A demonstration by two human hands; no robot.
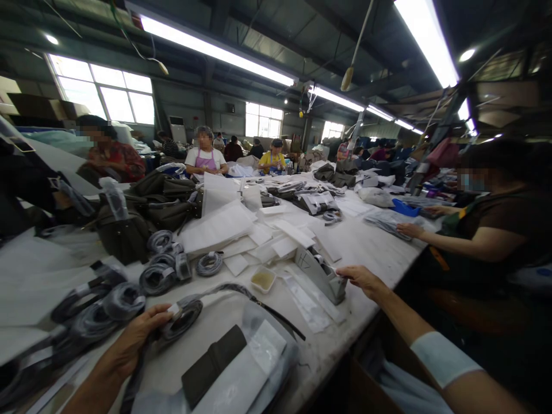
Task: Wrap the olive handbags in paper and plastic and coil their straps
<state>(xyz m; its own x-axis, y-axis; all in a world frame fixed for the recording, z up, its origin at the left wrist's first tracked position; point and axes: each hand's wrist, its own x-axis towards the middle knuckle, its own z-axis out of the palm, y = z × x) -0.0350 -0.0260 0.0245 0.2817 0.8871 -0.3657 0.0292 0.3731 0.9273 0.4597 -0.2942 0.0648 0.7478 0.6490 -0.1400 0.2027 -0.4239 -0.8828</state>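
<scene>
My left hand (pixel 140 336) grips a coiled dark strap (pixel 185 319) by its near left side, with a small white piece at the fingertips. From this coil a long strap end (pixel 280 319) runs right over the table. At a grey tape dispenser (pixel 321 276), the closed fingers of my right hand (pixel 360 279) touch the cutting end and pinch a small whitish bit, probably tape. Below the coil lies a dark olive folded piece (pixel 213 365) on clear plastic and white sheets. A small tray of yellowish stuff (pixel 263 280) sits between the hands.
Wrapped strap coils (pixel 123 300) line the left side. White foam sheets (pixel 222 230) and dark bags (pixel 123 230) are piled beyond. At right, a person's hands (pixel 411 230) rest on plastic-wrapped items. The table edge (pixel 345 345) runs along my right; an open box (pixel 379 379) stands below.
</scene>
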